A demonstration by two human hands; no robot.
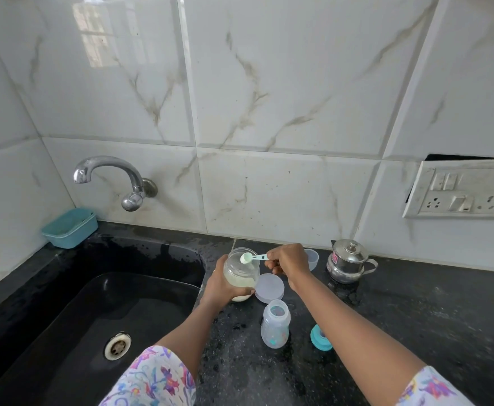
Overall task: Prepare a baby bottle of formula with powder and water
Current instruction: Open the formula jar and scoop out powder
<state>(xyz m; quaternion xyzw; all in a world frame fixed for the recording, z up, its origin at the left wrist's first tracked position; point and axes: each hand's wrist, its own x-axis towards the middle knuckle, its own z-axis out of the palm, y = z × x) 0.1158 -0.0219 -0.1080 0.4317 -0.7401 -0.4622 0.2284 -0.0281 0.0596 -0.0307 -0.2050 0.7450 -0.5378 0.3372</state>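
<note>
A clear jar (241, 272) partly filled with pale formula powder stands on the black counter, tilted a little, with my left hand (219, 288) wrapped around its lower side. My right hand (288, 263) pinches the handle of a small mint scoop (250, 257), whose bowl holds powder just above the jar's open mouth. The jar's round translucent lid (269, 288) lies flat beside it. Nearer to me, an open clear baby bottle (275, 323) with coloured prints stands upright. Its teal collar with teat (320, 337) lies on the counter to the right.
A small steel kettle (348, 260) with lid stands at the back right, a clear cap (312, 258) just behind my right hand. A black sink (93, 312) fills the left, with a chrome tap (114, 177) above and a teal dish (70, 228) at its corner. A socket panel (462, 194) is on the wall.
</note>
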